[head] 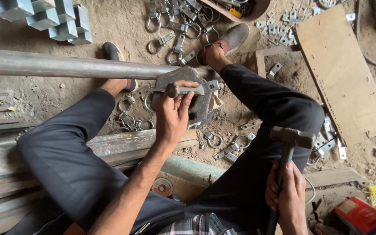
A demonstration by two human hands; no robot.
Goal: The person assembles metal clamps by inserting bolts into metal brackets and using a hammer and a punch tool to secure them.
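The left hand point(171, 114) pinches a flat metal clamp strap point(187, 90) against a dark steel block point(196, 106) under a grey pipe point(66, 65); the right hand point(286, 196) is closed round a hammer point(291, 138), head raised. Finished ring clamps point(175, 30) lie heaped on the dusty floor point(44, 91), more blanks point(283, 26) wait beside a plywood board point(340, 74)

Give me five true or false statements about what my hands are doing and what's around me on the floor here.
1. The right hand grips a hammer. True.
2. The left hand holds a metal clamp piece on a steel block. True.
3. The hammer head rests on the clamp piece. False: it is apart, above the right knee.
4. The long pipe stands upright. False: it lies horizontal.
5. Loose ring clamps lie by the feet. True.
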